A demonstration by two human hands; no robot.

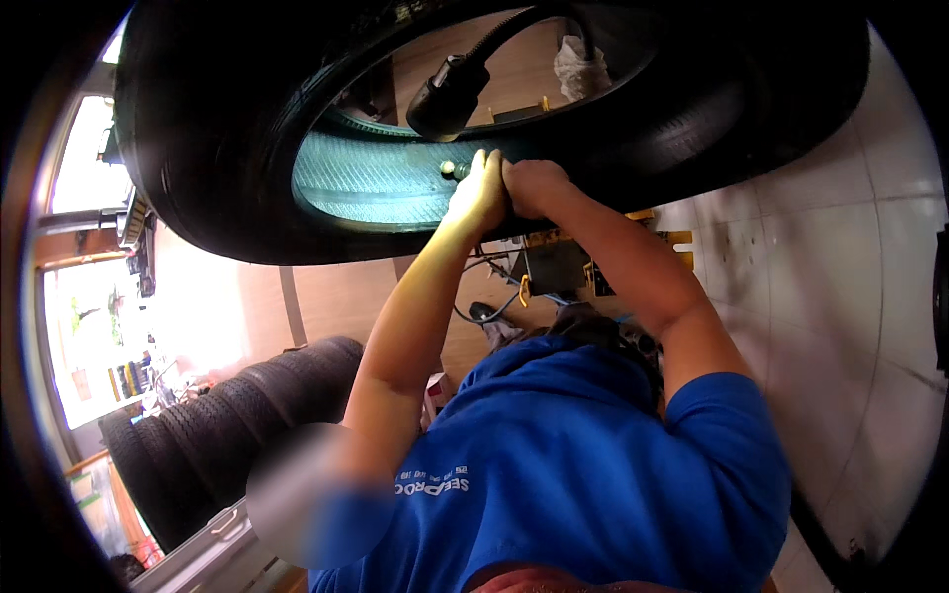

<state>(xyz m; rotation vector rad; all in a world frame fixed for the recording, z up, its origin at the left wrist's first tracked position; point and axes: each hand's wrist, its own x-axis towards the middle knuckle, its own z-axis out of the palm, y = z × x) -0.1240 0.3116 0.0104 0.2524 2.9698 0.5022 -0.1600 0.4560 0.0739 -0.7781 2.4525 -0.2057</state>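
Because the lamp [447, 101] hangs over the tyre [376, 183] at twelve o'clock, its glow falls inside, presumably so the surface there can be seen. The left hand [479, 195] has its fingers curled around a small round-tipped tool [451, 169] pointing toward nine o'clock; the right hand [535, 188] bunches just beside, perhaps for steadiness, though whatever its fingers hold is hidden.

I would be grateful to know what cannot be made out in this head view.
In the head view:
Small tool: mostly hidden by the left hand; one end shows.
Right hand: fingertips out of sight, curled in.
Tire: top cut off by the upper edge.
Left arm: partly covered by a round blur.
Window: outside washed out by glare.
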